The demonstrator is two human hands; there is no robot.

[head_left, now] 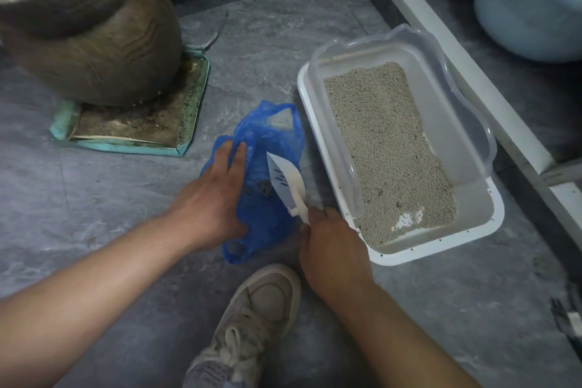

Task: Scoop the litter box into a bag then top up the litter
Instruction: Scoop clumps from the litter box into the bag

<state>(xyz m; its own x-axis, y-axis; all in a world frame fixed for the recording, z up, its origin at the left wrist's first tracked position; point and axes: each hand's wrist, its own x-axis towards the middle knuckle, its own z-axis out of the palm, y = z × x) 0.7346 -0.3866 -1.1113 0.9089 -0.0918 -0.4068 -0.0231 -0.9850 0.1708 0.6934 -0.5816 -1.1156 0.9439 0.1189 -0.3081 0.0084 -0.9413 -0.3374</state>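
A blue plastic bag (267,135) lies on the grey floor left of the litter box (478,230), a white tray with a clear rim, holding grey-beige litter (387,148). My left hand (211,195) rests on the bag's left side, fingers reaching into its mouth and holding it apart. My right hand (333,249) grips the handle of a white slotted scoop (285,179), whose blade is tilted over the bag's opening. Dark clumps (261,187) lie inside the bag just left of the scoop.
A large brown ceramic jar (94,41) stands on a dirty teal-edged mat (138,126) at upper left. A white frame (441,41) runs behind the box. A pale blue tub (529,9) sits at top right. My beige sneaker (252,324) is at bottom centre.
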